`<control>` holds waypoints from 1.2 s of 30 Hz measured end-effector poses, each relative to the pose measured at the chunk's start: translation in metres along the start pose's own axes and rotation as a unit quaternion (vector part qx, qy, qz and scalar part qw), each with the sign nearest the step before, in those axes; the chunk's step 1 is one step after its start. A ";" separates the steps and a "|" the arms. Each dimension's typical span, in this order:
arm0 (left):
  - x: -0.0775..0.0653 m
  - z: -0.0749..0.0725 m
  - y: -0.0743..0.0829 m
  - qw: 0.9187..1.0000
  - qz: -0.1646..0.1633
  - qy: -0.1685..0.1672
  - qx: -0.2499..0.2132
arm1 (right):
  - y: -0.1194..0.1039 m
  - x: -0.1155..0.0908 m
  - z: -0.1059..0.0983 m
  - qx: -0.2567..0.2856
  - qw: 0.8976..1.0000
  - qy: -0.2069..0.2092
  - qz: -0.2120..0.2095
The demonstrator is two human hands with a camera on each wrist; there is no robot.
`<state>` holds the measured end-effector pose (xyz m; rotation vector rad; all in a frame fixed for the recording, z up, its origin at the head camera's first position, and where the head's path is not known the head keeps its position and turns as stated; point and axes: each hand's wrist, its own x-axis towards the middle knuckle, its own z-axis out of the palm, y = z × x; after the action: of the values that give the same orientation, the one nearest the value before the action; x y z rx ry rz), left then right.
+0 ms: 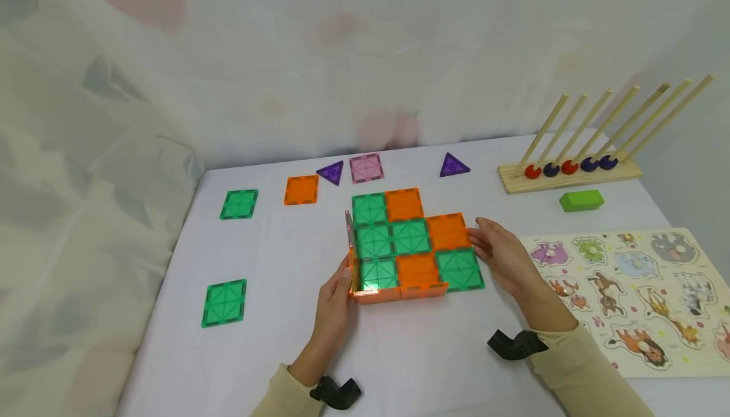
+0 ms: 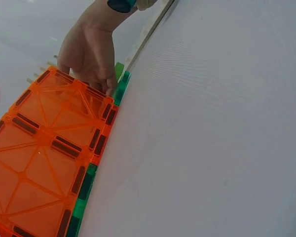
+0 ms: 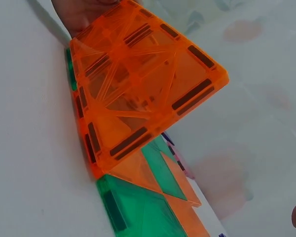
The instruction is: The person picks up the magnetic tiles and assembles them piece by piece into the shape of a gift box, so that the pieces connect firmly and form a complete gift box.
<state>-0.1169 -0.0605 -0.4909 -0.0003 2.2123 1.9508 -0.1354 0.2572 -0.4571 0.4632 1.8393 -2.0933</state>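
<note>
"View from the head first: saw what?"

"Saw a stepped patch of flat, see-through green and orange plastic square tiles (image 1: 410,237) on the white tabletop (image 1: 268,246), between both hands. Saw two upright orange plastic squares (image 1: 376,296) along its near edge, more uprights (image 1: 354,271) on its left."

"Noticed any grip?"

"Placed the left hand (image 1: 332,306) at the near left corner; could not tell gripping from bracing, with fingers mostly hidden. Found the right hand (image 1: 502,255) unclenched, grasping nothing, with relaxed fingertips at the patch's right edge."

"Learned more from the left wrist?"

"Saw the near uprights side by side, with the right hand beyond."

"And from the right wrist?"

"Saw them again, with the left hand at the far end."

"Judged the step how?"

"Guessed at fitting uprights onto the patch. Called next, probably, for bracing the corner and fetching a loose green plastic square (image 1: 224,303)."
</note>
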 end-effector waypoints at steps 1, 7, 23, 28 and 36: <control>0.000 0.000 0.001 1.000 -0.002 0.000 -0.004 | 0.000 -0.001 0.000 0.007 1.000 -0.001 -0.001; -0.001 0.002 0.003 1.000 0.011 0.001 -0.008 | -0.001 -0.001 0.000 0.015 1.000 0.005 -0.001; 0.030 -0.007 0.029 0.997 -0.028 0.022 0.073 | 0.005 0.005 0.011 -0.141 0.989 0.034 -0.035; 0.049 -0.006 0.034 0.989 -0.056 0.001 0.133 | 0.007 0.007 0.013 -0.148 0.988 0.031 -0.040; 0.054 -0.001 0.037 0.988 -0.048 -0.009 0.144 | 0.009 0.008 0.012 -0.162 0.985 0.035 -0.053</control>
<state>-0.1748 -0.0497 -0.4627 -0.0456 2.4128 1.5626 -0.1395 0.2445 -0.4673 0.3671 2.2384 -1.8090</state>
